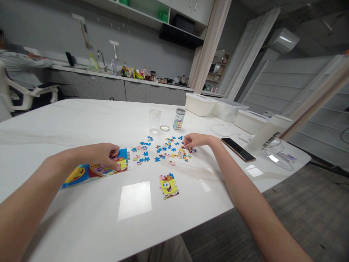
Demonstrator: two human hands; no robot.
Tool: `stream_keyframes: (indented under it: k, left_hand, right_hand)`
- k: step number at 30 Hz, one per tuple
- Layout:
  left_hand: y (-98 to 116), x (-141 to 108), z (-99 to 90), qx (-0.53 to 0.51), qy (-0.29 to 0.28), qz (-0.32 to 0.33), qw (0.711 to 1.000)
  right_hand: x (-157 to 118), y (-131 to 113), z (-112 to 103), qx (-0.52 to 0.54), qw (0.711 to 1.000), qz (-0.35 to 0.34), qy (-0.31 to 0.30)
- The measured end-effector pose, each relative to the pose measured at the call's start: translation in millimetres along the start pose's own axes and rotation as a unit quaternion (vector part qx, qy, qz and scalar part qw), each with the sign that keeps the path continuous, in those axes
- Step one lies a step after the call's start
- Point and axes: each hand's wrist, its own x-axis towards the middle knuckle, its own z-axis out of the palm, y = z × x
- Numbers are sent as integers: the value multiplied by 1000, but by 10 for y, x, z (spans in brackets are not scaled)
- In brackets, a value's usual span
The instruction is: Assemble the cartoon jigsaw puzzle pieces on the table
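My left hand (105, 155) rests over a printed cartoon picture sheet (91, 171), its fingers curled in. Something small and dark may be between thumb and fingers, but I cannot make it out. On the right, my right hand (190, 139) reaches into the loose jigsaw puzzle pieces (166, 148), fingertips pinched on a piece at the pile's edge. Blue, pink and yellow pieces lie scattered between both hands. Nearer to me is a small joined puzzle section (169, 186) showing a yellow cartoon face, apart from both hands.
Behind the pieces stand a clear jar (154, 122), its lid (164, 128) and a labelled can (179, 120). To the right are a phone (238, 149), a white cylinder (268, 134), cables and storage boxes (200, 104). A person (19, 69) sits at far left.
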Motion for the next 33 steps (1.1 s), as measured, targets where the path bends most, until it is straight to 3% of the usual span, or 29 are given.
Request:
stream_keyframes:
  k: [33]
  left_hand:
    - [-9,17,3,-8,-4,1,1000]
  right_hand:
    - [-4,-1,5,7,1000,2,-12]
